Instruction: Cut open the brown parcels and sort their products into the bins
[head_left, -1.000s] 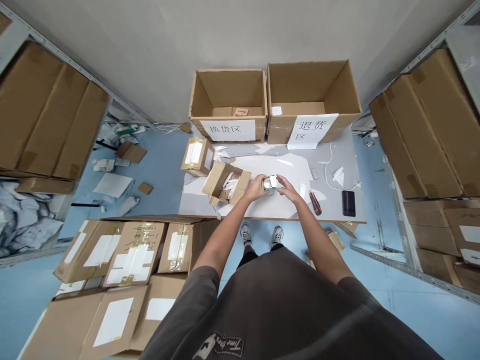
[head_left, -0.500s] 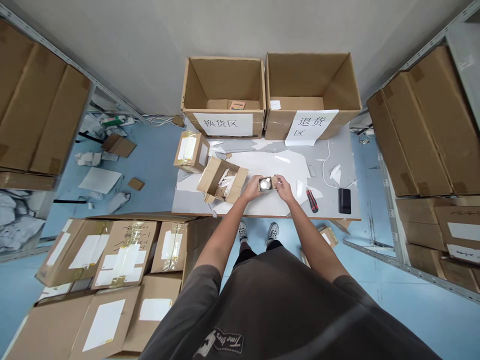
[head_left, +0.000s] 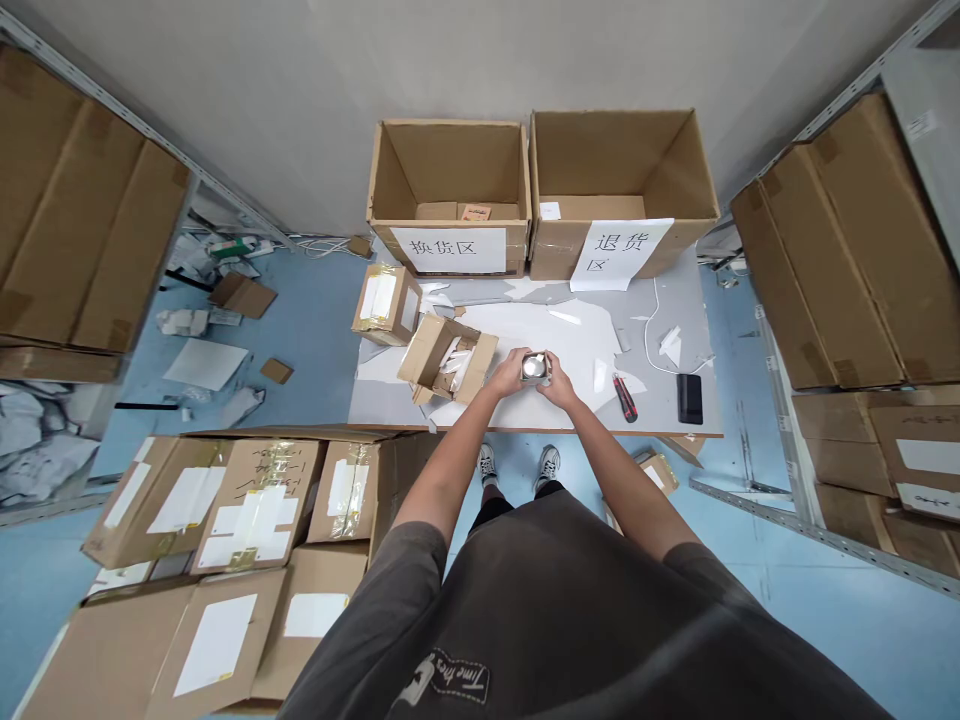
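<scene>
Between my hands, above the front of the table, is a small cardboard box (head_left: 535, 380) with a round, shiny silver item (head_left: 534, 367) showing inside. My left hand (head_left: 511, 373) is closed around the box's left side. My right hand (head_left: 556, 384) grips the opposite side. The exact kind of the silver item is too small to tell. Left of my hands stands an open cardboard carton (head_left: 420, 352) with torn paper and card scraps in it. A red and black utility knife (head_left: 625, 399) lies to the right of my right hand.
Two large open boxes with white paper signs, the left box (head_left: 450, 243) and the right box (head_left: 559, 255), stand along the back of the table. A taped carton (head_left: 384, 318) sits at left. A black phone-like item (head_left: 689, 399) and white cable (head_left: 647, 335) lie right. Stacked cartons (head_left: 259, 465) stand front left.
My right hand has moved left and closed in on the small box. The flap that stood out at its right side no longer shows. The view has shifted slightly.
</scene>
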